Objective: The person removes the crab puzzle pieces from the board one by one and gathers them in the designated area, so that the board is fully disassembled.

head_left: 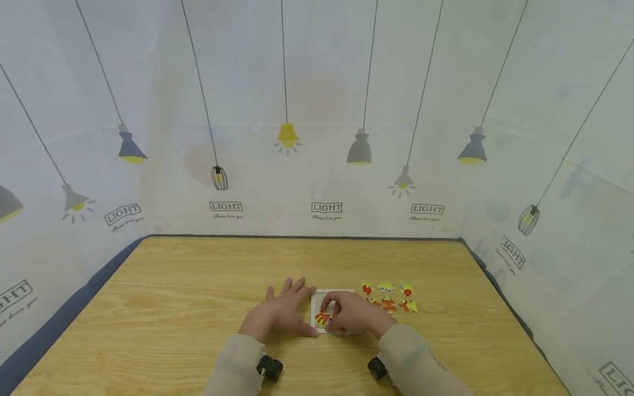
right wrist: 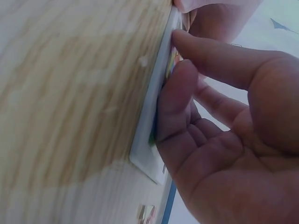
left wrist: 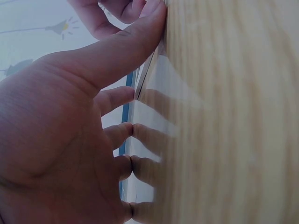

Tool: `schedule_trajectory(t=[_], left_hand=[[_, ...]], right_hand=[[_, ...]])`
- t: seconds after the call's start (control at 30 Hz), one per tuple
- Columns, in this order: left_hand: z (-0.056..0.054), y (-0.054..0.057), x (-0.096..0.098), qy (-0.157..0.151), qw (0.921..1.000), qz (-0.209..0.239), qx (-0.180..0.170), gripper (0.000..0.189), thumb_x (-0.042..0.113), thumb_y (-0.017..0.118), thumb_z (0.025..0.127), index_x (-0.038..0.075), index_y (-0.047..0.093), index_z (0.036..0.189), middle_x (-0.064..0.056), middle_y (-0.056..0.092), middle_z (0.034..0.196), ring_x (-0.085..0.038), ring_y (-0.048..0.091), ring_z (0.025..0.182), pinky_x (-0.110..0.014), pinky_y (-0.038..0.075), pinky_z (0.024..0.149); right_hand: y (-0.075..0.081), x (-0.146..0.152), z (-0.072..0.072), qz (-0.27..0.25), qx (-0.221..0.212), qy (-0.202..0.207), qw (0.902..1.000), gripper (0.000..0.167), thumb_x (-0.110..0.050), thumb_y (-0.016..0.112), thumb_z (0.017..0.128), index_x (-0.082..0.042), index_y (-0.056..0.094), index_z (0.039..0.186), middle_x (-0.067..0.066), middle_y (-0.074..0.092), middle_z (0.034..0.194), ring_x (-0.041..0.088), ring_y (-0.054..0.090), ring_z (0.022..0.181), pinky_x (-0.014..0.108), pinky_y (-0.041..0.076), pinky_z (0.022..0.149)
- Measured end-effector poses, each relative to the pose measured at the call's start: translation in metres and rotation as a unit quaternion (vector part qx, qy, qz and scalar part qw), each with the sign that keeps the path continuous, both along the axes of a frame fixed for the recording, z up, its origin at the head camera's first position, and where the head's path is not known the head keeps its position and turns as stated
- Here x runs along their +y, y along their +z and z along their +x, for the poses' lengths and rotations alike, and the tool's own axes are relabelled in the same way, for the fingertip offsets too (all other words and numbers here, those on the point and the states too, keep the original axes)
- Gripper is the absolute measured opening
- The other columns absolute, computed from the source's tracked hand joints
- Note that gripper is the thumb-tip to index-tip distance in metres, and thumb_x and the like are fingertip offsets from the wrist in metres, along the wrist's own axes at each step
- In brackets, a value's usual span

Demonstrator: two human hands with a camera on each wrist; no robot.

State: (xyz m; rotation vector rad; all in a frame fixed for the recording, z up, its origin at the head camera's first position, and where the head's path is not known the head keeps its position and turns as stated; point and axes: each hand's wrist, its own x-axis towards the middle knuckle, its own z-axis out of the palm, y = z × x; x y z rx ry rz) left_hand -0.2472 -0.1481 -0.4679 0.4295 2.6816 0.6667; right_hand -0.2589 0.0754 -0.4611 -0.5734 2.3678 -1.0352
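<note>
A small white puzzle tray [head_left: 356, 291] lies on the table with a red-and-yellow jigsaw piece [head_left: 322, 319] in its near left corner. My right hand [head_left: 353, 312] is over the tray, fingers bent, with fingertip and thumb at the edges of that piece. In the right wrist view, bright colours of the jigsaw piece [right wrist: 172, 64] show beside the fingertips; the palm side hides much of the tray's inside. My left hand [head_left: 283, 313] rests on the table at the tray's left side, fingers spread. Its thumb [left wrist: 135, 39] touches the tray's near left corner.
Several loose red-and-yellow jigsaw pieces [head_left: 388, 304] lie in two rows to the right of the tray. The wooden table [head_left: 213, 275] has a dark edge, and a pale cloth printed with lamps [head_left: 327, 165] hangs around it.
</note>
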Motion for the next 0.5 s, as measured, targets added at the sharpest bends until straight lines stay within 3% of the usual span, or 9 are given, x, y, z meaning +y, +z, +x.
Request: schedule_trajectory(t=[0.5], left_hand=[[0.0015, 0.0016, 0.0011, 0.003, 1.0000, 0.002, -0.001, 0.103, 0.054, 0.088, 0.082, 0.022, 0.039, 0.166, -0.012, 0.016, 0.181, -0.043, 0.004, 0.168, -0.079, -0.001, 0.127]], right_hand=[[-0.0011, 0.0006, 0.0016, 0.004, 0.009, 0.000, 1.0000, 0.032, -0.005, 0.084, 0.088, -0.013, 0.065, 0.112, 0.004, 0.062, 0.079, 0.015, 0.054, 0.064, 0.028, 0.043, 0.059]])
